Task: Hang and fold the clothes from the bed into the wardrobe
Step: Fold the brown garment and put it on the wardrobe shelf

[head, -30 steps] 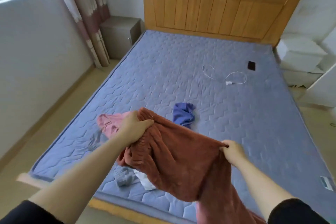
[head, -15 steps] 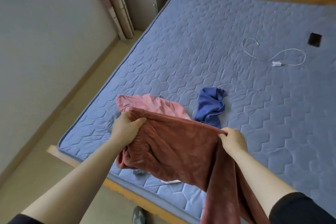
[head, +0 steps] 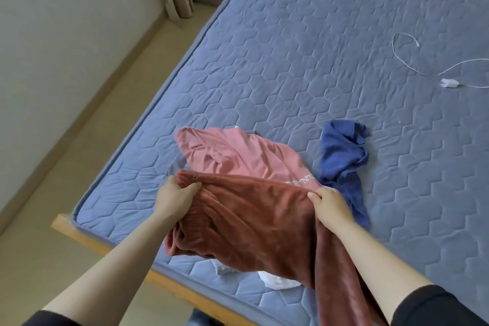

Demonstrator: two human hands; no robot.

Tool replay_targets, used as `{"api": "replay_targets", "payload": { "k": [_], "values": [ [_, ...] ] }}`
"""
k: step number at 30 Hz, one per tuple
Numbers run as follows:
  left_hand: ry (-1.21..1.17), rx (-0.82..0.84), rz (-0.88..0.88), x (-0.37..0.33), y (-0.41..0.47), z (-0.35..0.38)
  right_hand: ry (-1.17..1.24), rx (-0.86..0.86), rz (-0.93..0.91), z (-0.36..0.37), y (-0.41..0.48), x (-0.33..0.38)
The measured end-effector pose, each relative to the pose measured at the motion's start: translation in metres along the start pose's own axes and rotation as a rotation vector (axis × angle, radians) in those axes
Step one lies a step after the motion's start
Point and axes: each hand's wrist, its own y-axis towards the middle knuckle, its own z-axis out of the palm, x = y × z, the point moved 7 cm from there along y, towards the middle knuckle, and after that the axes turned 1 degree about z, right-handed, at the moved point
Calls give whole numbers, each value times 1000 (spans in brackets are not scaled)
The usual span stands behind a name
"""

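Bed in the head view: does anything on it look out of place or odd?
A white cable with its plug lies loose on the mattress, far right; it is no clothing. The pink garment and blue garment lie crumpled, unfolded.

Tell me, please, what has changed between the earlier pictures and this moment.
The view has tipped down, showing more of the pink garment. The left hand and right hand keep gripping the brown garment by its top edge; nothing was let go. The blue garment and white cable lie unmoved.
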Motion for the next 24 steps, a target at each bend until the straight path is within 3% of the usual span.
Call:
{"api": "replay_targets", "payload": {
  "k": [6, 12, 19, 24],
  "values": [
    [72, -28, -95, 75, 96, -53, -88, 203, -53, 81, 48, 95],
    [57, -27, -181, 151, 169, -94, -161, 257, -76, 152, 91, 179],
    [63, 44, -204, 207, 211, -66, -242, 163, -21, 192, 115, 182],
    [153, 26, -160, 196, 213, -42, -122, 84, -15, 189, 111, 172]
  ]
}}
